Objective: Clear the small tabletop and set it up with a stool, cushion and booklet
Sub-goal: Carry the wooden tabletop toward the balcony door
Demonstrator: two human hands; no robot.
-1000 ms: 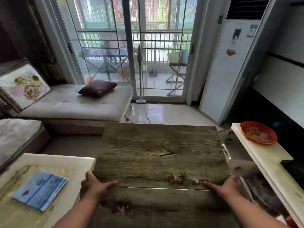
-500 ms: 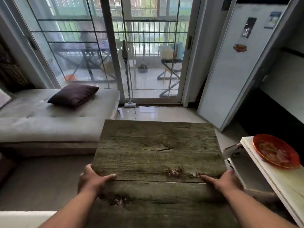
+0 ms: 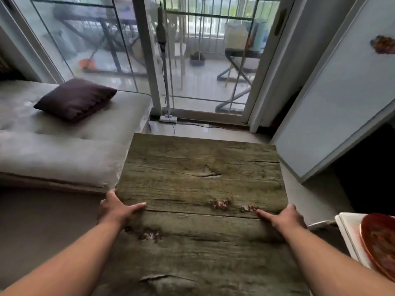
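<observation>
At the far left we see a grey daybed (image 3: pixel 64 146) with a dark purple cushion (image 3: pixel 74 99) lying on it, well apart from us and off to the left of what we carry. Our left hand (image 3: pixel 116 209) clasps the left edge of the wooden tabletop (image 3: pixel 198 178), thumb laid across the top face and the other fingers wrapped under the rim, out of sight. The tabletop runs away from us toward the glass balcony door (image 3: pixel 192 60), its long axis pointing forward, its grain running crosswise between our hands; its face carries nothing. Our right hand (image 3: pixel 282 217) grips the opposite edge in the same way, thumb on top. Both hands sit level with each other, so neither is nearer the far end. To the right, a white shelf (image 3: pixel 347 229) with a red plate (image 3: pixel 380 244) stands just beside the tabletop's near right side. We judge the cushion calls for the left hand, being on that side. No stool or booklet is in view.
</observation>
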